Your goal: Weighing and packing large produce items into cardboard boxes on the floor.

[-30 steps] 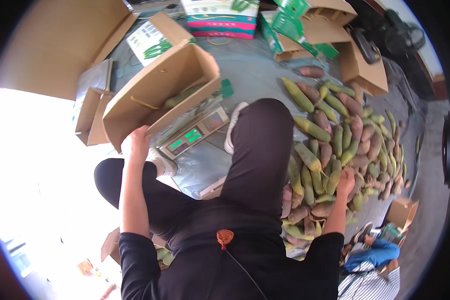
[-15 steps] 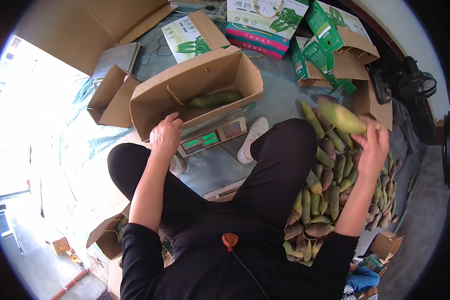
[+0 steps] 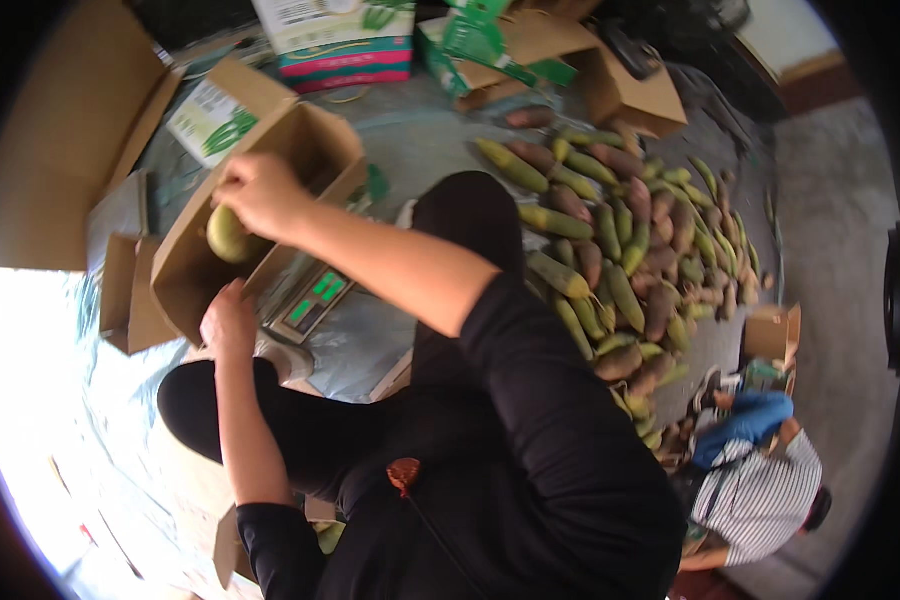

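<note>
A green radish (image 3: 228,235) hangs from my right hand (image 3: 262,198), whose fingers are closed on its upper end. It is over the opening of a long cardboard box (image 3: 315,125). My left hand (image 3: 230,318) grips the near wall of that box, its fingers curled at the edge. Under the box sits a digital scale (image 3: 315,302) with lit green displays. The inside of the box is partly hidden by my right hand and forearm.
To my right lies a large heap of green and muddy radishes (image 3: 620,240). Printed cartons (image 3: 345,45) and open boxes (image 3: 625,90) stand at the back. A smaller open box (image 3: 130,300) is at the left. Another person (image 3: 755,490) crouches at the lower right.
My right hand has carried the radish from the heap leftward to above the box. The view has turned right; my left hand stays at the box's near wall.
</note>
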Demonstrator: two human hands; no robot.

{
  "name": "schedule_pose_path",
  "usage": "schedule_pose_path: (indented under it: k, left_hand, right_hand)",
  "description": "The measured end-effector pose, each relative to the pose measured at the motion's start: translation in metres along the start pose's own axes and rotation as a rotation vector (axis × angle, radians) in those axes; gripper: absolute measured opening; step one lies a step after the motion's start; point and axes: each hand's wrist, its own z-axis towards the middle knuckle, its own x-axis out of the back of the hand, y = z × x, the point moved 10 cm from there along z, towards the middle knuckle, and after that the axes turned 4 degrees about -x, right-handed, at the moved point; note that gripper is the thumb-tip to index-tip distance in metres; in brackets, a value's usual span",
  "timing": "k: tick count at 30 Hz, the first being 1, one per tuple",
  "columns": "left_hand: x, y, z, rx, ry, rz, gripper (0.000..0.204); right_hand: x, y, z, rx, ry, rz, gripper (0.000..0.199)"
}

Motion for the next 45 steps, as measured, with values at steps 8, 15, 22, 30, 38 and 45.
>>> schedule_pose_path:
  k: [8,15,22,30,38,45]
  left_hand:
    - [0.001,0.001,-0.001,-0.052,0.03,-0.06,0.022]
    - [-0.007,-0.003,0.004,-0.071,0.023,-0.043,0.029]
    - [-0.011,0.004,0.01,-0.088,0.059,-0.133,0.026]
    - [-0.017,-0.015,0.008,-0.116,0.079,-0.261,0.02]
    - [-0.021,-0.011,0.009,-0.081,0.061,-0.245,0.022]
    - [-0.011,-0.018,0.006,0.001,0.103,-0.136,0.026]
  right_hand:
    - [0.062,-0.04,-0.022,0.117,-0.044,-0.303,0.035]
    - [0.297,-0.045,-0.115,-0.091,0.341,-0.488,0.033]
    - [0.54,0.116,-0.353,-0.659,0.837,-0.803,0.028]
    - [0.555,0.229,-0.5,-1.087,0.796,-0.907,0.04]
    - [0.548,0.266,-0.506,-1.0,0.857,-0.963,0.077]
    - [0.533,0.281,-0.485,-0.999,0.883,-1.147,0.08]
